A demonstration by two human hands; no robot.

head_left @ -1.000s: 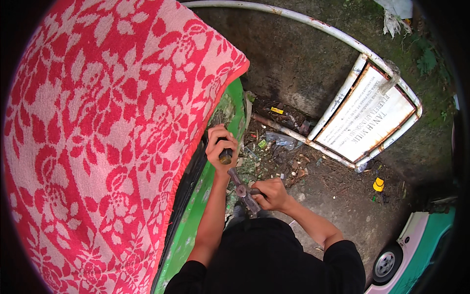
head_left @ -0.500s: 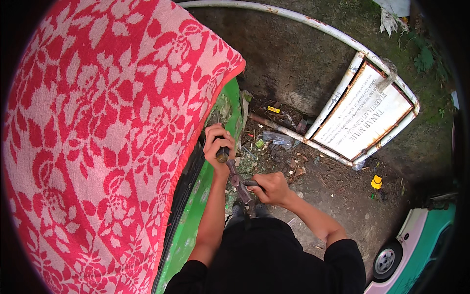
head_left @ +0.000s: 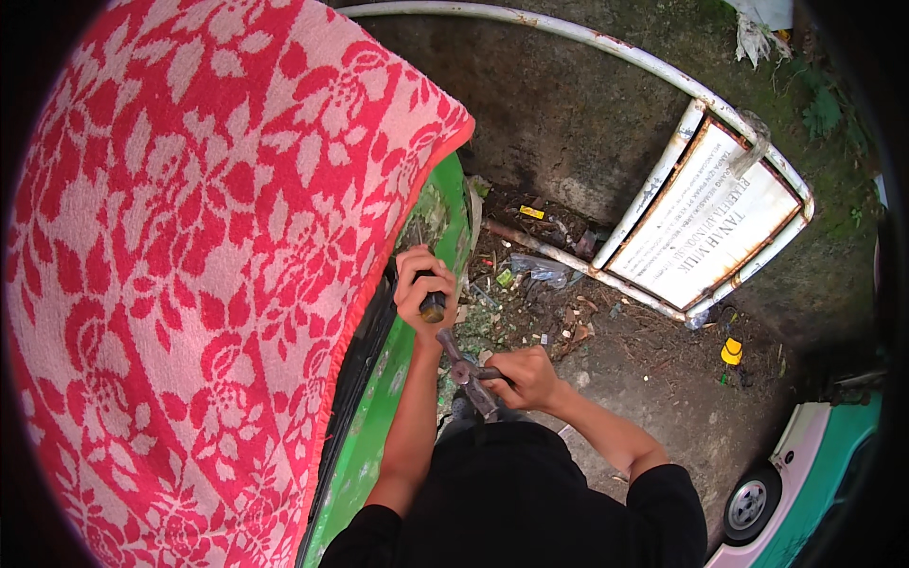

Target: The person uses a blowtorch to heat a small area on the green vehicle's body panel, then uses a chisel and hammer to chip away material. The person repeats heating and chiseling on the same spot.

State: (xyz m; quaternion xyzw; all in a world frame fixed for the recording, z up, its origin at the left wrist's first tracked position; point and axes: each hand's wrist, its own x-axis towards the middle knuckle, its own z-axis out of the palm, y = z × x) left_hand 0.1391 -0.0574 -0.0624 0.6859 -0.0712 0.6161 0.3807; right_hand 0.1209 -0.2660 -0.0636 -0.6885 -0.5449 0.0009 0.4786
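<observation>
My left hand (head_left: 422, 286) is wrapped round a tool with a dark handle (head_left: 433, 307) and a dull yellowish butt, which looks like a screwdriver or chisel. Its thin shaft points away from me at the scraped corner of a green car body panel (head_left: 453, 194); the tip cannot be made out. In my right hand (head_left: 526, 378) is a hammer (head_left: 464, 372), gripped by its dark handle. The metal head is just short of the tool's butt, with a small gap between them. A red and pink floral blanket (head_left: 218, 237) covers the panel's left side.
A rusty white pipe frame (head_left: 568, 36) holding a white sign board (head_left: 705, 218) leans at the far right by a wall. Litter and a yellow scrap (head_left: 731, 351) lie on the dirt. A pink and green toy-like vehicle with a wheel (head_left: 751, 505) shows at the lower right.
The hammer head has drawn back towards me and slightly right, away from the tool's butt, and its tilt has changed. My left hand stays in nearly the same place.
</observation>
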